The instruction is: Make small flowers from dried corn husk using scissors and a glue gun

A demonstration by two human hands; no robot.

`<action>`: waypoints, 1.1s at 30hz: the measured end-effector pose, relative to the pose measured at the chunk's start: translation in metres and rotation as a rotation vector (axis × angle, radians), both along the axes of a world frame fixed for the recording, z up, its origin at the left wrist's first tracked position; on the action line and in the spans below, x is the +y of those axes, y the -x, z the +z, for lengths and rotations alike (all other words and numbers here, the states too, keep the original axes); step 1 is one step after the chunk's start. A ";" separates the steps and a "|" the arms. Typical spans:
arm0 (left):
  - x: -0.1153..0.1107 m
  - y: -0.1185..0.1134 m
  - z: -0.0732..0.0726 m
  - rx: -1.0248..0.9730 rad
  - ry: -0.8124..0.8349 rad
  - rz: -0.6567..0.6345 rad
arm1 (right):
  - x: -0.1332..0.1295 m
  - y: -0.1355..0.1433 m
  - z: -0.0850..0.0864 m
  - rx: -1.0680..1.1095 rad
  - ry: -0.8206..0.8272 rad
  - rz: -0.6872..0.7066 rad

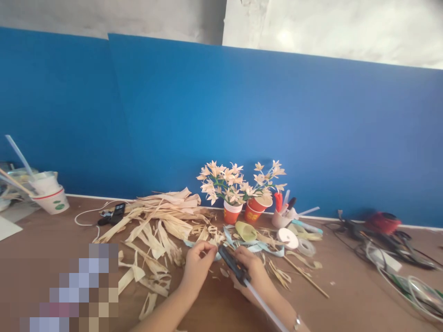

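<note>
My right hand point(251, 269) is wrapped round a dark glue gun point(232, 263), with a long pale glue stick point(263, 302) running back from it toward the wrist. The gun's front end points at the fingertips of my left hand point(200, 263). Those fingers are pinched together; whatever they hold is too small to name. Dried husk strips point(162, 221) lie heaped to the left and beyond my left hand. Behind both hands stand two red paper cups point(232, 213) with pale husk flowers point(226, 177) on green stems.
A white cup point(53, 201) with sticks stands far left, near a small black device point(116, 213). Right of the flowers are a pen cup point(279, 219), a white tape roll point(288, 238) and a thin stick point(306, 276). Cables and a red tool point(382, 223) lie far right. A blue panel point(242, 115) stands behind.
</note>
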State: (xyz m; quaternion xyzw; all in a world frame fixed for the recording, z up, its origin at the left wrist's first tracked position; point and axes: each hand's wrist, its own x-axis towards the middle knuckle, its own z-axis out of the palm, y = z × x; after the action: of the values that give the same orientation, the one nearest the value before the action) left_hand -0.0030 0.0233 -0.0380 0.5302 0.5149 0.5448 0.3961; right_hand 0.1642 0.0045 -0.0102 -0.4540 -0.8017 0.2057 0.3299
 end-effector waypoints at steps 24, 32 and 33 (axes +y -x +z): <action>-0.002 0.000 0.000 -0.012 0.037 -0.015 | -0.001 -0.001 0.000 -0.011 0.042 0.005; -0.003 0.000 0.002 -0.024 0.038 -0.017 | -0.001 -0.002 -0.002 0.019 0.024 0.023; -0.003 0.000 0.002 -0.020 0.035 -0.015 | -0.001 -0.003 -0.002 0.014 0.025 0.015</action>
State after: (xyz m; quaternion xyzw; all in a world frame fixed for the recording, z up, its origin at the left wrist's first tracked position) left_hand -0.0030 0.0202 -0.0357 0.5217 0.5165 0.5377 0.4147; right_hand 0.1669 0.0035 -0.0123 -0.4505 -0.8001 0.2213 0.3284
